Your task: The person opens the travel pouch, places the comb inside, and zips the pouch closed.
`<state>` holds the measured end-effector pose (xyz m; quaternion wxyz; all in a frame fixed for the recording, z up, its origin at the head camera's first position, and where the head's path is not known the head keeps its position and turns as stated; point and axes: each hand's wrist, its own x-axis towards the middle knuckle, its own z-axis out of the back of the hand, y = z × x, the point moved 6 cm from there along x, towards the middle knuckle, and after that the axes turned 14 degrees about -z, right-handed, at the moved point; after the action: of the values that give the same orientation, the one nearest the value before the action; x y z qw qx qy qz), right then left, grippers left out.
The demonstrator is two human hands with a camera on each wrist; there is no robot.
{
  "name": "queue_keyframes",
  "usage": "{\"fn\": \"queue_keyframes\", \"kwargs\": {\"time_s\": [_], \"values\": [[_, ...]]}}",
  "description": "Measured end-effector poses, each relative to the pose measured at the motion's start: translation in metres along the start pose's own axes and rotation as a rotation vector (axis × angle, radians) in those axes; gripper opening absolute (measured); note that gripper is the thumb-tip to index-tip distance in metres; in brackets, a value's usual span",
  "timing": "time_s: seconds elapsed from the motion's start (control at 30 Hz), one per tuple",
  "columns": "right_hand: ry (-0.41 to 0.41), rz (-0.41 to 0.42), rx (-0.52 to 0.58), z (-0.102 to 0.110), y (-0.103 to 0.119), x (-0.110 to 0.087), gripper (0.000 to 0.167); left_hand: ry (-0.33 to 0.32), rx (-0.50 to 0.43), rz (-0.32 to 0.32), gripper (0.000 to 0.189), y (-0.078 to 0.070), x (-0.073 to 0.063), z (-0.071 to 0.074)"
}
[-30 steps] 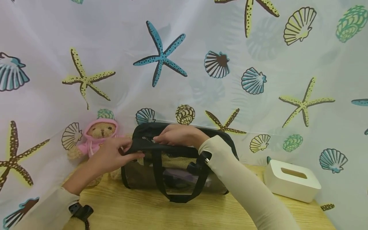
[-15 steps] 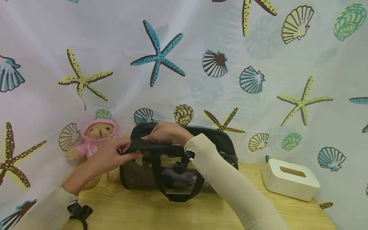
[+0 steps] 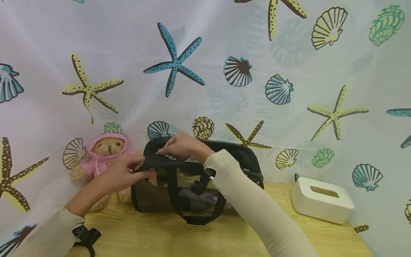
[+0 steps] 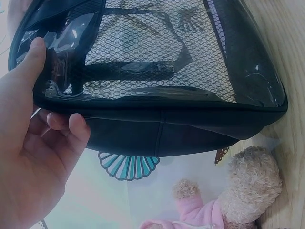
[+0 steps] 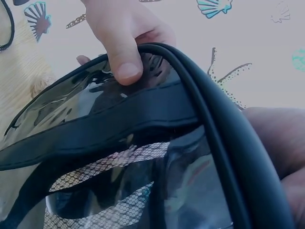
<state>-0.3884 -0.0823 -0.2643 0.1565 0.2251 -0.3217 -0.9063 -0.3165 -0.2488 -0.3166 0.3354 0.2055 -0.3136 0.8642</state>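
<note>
A black bag [image 3: 149, 196] with clear plastic sides, mesh and carry straps rests on the wooden table. At its upper left corner my left hand [image 3: 123, 174] pinches the black edge, thumb on the clear side and fingers behind; the left wrist view shows this left hand [image 4: 43, 138] up close. My right hand [image 3: 184, 146] reaches over the top and pinches a small zipper pull near that same corner, its fingertips largely covering it. In the right wrist view the right hand [image 5: 279, 138] is partly hidden behind the bag's rim. Purplish contents [image 3: 200, 198] show through the clear front.
Left of the bag, a teddy bear [image 3: 109, 146] in a pink hoodie sits against the patterned curtain [image 3: 205, 103]. A white tissue box [image 3: 321, 205] stands at the right end of the table [image 3: 144, 235]. The bag's front strap [image 3: 196, 219] hangs down in a loop.
My right hand has slid left along the bag's top toward my left hand, mostly in the first half second. The left hand keeps its hold, and the head view has shifted slightly.
</note>
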Motion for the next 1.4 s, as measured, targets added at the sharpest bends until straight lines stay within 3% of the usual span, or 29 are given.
{"fn": "queue_keyframes", "kwargs": {"time_s": [0.33,0.7,1.4], "values": [[0.041,0.02,0.079,0.012,-0.011,-0.006,0.025,0.023,0.044,-0.002,0.044,-0.001,0.004,-0.001],[0.069,0.033,0.123,0.026,-0.025,-0.017,0.017,0.048,-0.006,0.036,0.045,0.0,0.003,-0.005],[0.023,0.052,0.126,0.049,-0.044,-0.03,0.017,0.055,-0.04,0.059,0.054,0.002,0.003,-0.002]]}}
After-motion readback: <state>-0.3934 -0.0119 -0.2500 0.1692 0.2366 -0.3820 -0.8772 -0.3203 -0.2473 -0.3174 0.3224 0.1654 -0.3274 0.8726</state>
